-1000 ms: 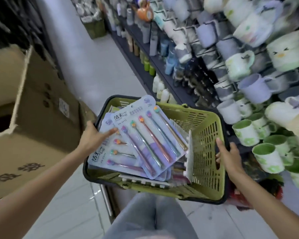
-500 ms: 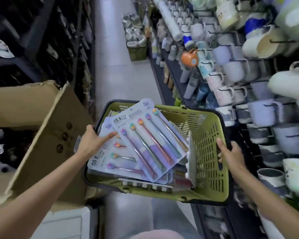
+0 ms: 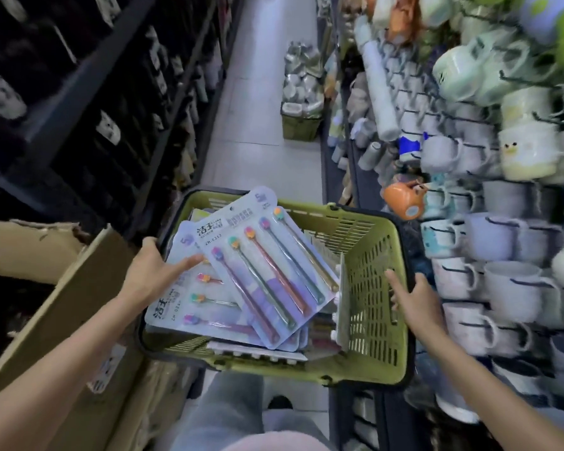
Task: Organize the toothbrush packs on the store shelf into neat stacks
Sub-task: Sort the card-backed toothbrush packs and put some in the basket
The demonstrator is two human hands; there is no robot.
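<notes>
Your left hand (image 3: 150, 275) grips the green basket's (image 3: 375, 288) nine o'clock rim, fingers on the toothbrush packs (image 3: 261, 271) inside; your right hand (image 3: 414, 301) grasps three o'clock. Carry it level.

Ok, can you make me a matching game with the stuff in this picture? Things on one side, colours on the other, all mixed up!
Things:
1. basket
2. hanging teapot
3. cardboard box
4. top toothbrush pack

Colours:
A. brown
B. pale blue
C. green
D. orange

Pairs: 1-C, 2-D, 3-A, 4-B
</notes>
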